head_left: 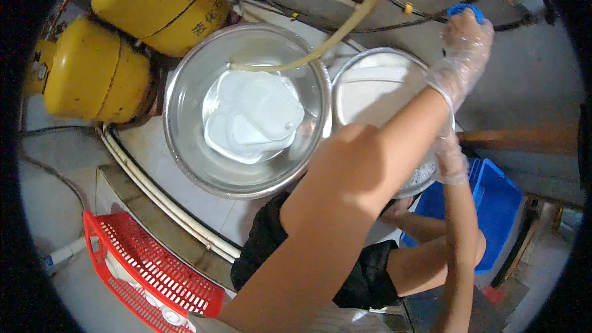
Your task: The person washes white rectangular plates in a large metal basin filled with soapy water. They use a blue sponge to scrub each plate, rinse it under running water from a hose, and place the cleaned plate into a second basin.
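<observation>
My left hand (467,49), in a clear plastic glove, is raised at the upper right, closed on a small blue cloth-like thing (465,12). My right hand (451,159), also gloved, is below it at the right rim of a metal basin (364,54). Its fingers are hidden behind my left wrist, so its grip cannot be made out. A white plastic container (370,95) sits in that basin, partly covered by my left arm, with suds (424,172) near the lower edge. To the left, a larger steel basin (185,129) holds several white plastic containers (259,114) in water.
A yellowish hose (345,28) runs into the large basin. Two yellow gas cylinders (98,71) stand at the upper left. At the lower left is a red slotted basket (154,259) with white items. A blue bin (501,209) stands at the right, by my bent knees.
</observation>
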`<state>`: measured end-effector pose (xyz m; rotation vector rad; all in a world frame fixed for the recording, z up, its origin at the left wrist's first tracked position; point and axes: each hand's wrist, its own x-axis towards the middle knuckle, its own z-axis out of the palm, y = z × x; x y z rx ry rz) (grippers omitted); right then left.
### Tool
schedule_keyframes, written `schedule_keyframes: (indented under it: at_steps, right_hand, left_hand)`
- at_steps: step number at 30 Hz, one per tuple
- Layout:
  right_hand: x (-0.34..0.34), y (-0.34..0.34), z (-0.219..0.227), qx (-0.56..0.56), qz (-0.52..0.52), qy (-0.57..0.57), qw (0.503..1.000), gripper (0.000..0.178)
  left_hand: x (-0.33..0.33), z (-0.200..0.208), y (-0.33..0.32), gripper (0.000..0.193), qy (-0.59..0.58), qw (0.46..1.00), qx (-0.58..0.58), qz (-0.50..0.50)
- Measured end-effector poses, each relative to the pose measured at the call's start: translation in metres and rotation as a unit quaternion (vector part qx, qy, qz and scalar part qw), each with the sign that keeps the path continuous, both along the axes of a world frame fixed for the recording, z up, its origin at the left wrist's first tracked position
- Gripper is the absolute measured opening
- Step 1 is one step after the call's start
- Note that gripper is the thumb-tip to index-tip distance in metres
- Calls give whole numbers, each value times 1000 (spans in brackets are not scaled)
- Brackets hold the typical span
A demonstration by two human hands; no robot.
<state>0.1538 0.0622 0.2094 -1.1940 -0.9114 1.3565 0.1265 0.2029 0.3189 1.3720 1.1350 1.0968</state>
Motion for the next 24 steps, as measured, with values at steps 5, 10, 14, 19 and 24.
schedule_keyframes:
  at_steps: [5, 10, 14, 19, 24]
  right_hand:
    - [-75, 71, -33, -218, 121, -273, 929, 33]
    - [-108, 92, -64, -37, 368, -393, 842, 27]
    - [-92, 91, -84, 29, 297, -393, 870, 21]
    - [-16, 53, -125, -178, 86, -297, 934, 18]
    - [16, 3, -160, -342, -126, -86, 927, 26]
  left_hand:
    - [6, 6, 6, 24, -10, 998, -49, -49]
    - [7, -7, 8, 19, 4, 999, -46, -12]
    - [12, -15, 12, 18, 5, 997, -74, -33]
    - [16, -19, -2, 28, 28, 996, -29, -83]
    - [27, -27, -12, 31, 36, 984, 0, -177]
